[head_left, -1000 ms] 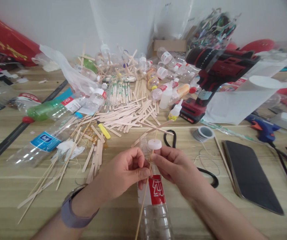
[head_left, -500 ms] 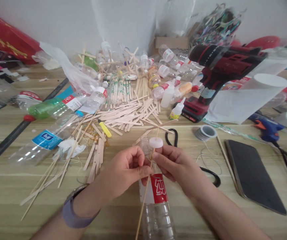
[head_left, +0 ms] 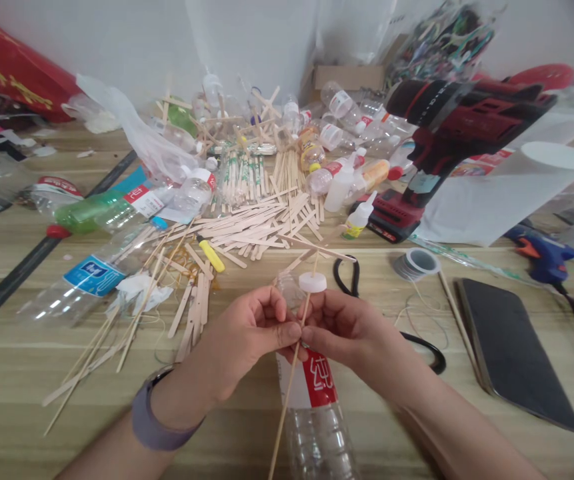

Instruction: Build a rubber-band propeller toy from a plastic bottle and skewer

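Observation:
A clear plastic bottle [head_left: 319, 417] with a red and white label lies at the bottom centre, its neck behind my hands. Above it a thin wooden skewer [head_left: 287, 407] slants up through a white cap [head_left: 313, 282]; a flat stick crosses near its top end. My left hand [head_left: 261, 327] has thumb and fingers pinched beside the skewer, on something too small to name. From the other side my right hand [head_left: 341, 327] pinches the skewer just below the cap. The fingertips of both hands nearly meet.
Flat wooden sticks [head_left: 247, 230] lie heaped beyond my hands. A red and black drill [head_left: 431, 147], a phone [head_left: 511, 353], a thread spool [head_left: 417, 264], scissors [head_left: 347, 275] and a glue gun [head_left: 547, 253] are to the right. Bottles, skewers and a yellow-handled tool [head_left: 211, 256] are to the left.
My right thumb has moved down and left along the skewer, closer to my left fingertips. The view has shifted slightly.

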Motion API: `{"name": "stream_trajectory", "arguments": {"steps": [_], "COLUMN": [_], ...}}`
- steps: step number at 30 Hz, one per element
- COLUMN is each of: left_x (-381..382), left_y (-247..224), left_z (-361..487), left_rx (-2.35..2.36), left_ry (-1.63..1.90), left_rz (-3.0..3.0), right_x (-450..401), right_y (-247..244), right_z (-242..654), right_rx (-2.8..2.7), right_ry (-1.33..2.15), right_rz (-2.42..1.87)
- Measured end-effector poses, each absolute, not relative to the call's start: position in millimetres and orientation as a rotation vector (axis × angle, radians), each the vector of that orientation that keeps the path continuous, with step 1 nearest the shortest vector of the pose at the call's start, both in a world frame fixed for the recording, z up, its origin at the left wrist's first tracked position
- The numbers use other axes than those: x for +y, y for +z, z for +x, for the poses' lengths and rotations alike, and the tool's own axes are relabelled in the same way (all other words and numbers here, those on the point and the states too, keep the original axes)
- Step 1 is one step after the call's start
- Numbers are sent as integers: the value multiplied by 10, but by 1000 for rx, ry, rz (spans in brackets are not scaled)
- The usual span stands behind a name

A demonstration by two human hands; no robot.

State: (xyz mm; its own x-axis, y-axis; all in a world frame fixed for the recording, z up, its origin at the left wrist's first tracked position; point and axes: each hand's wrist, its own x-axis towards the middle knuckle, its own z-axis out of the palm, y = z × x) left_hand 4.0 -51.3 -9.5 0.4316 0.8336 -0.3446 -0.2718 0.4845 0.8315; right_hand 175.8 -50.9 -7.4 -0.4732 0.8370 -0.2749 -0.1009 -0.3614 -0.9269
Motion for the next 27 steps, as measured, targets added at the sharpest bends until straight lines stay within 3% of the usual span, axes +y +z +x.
{"name": "stream_trajectory", "arguments": {"steps": [17, 27], "left_x": [-556, -654], "left_y": [-27, 48], "left_z": [106, 83], "left_rx": [1040, 1155], "left_ry": [820, 572], "left_rz": [813, 1020], "right_x": [-509, -480], "right_y": [-102, -134], "right_z": [1739, 1778], "right_rx": [-1142, -1180], "right_ry": [1799, 1558], "right_rz": [-1053, -1171]}}
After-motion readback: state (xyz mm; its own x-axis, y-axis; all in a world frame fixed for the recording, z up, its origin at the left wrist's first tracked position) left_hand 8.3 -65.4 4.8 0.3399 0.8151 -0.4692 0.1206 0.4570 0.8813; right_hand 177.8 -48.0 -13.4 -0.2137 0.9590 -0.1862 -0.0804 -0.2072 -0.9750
